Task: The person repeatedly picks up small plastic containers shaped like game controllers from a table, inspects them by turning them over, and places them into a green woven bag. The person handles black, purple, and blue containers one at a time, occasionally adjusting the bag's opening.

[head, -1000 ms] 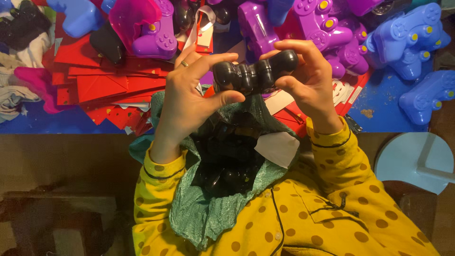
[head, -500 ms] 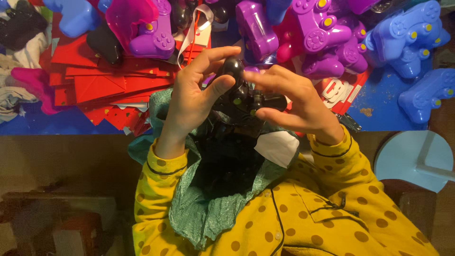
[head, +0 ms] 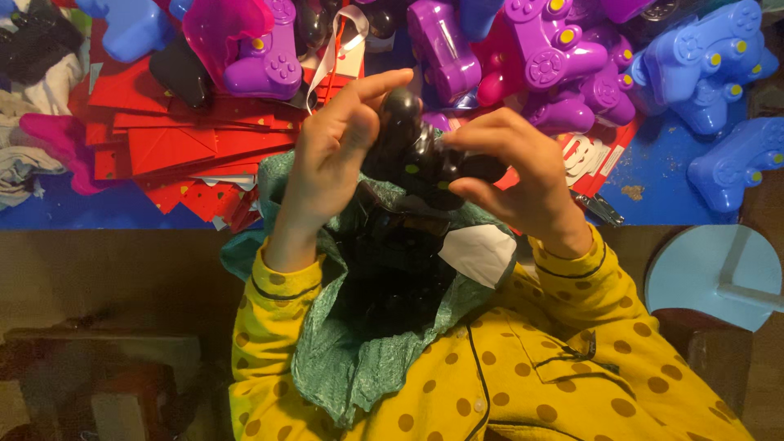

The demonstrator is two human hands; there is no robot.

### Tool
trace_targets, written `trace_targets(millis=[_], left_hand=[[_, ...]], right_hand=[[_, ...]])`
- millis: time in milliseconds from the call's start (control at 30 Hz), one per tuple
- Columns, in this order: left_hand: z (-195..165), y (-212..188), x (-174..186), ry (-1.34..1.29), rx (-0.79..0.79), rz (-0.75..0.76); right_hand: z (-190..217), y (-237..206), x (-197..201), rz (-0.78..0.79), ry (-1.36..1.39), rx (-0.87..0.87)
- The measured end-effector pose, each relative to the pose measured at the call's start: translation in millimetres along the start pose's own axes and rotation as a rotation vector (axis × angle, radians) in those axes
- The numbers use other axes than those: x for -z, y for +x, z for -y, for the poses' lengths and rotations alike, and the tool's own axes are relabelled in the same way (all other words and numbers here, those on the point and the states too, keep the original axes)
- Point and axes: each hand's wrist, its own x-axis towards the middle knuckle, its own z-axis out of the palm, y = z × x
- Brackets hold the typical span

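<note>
Blue table (head: 653,184) — strewn with toy controllers (head: 535,53), red envelopes (head: 175,143), cloth scraps (head: 24,163).

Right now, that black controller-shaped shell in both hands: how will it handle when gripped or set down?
The black shell looks glossy, so probably slippery. Left hand and right hand pinch it with fingertips, suggesting it's light, likely hollow plastic. Its rounded lobes may rock when set down.

Glossy plastic against crumpled cloth

The black controller shell (head: 425,151) looked smooth, shiny plastic; the green bag (head: 343,359) beneath was rough, wrinkled cloth; the red envelopes (head: 163,139) were matt paper; the purple shells (head: 539,57) gleamed glossy.
</note>
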Motion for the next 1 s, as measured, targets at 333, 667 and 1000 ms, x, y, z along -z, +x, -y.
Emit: trace_targets(millis=[333, 667, 1000], left_hand=[[131.8, -127.1, 141.0, 1.219, 0.138, 0.111], [168.7, -173.1, 197.4, 1.152, 0.083, 0.138], [184.5, -223.2, 311.6, 0.865, -0.088, 0.019]], right_hand=[[-32.8, -30.9, -186.8, 0.183, -0.013, 0.003], [-10.2, -35.1, -291.5, 0.333, 0.102, 0.079], [-2.6, -20.1, -430.8, 0.518, 0.077, 0.262]])
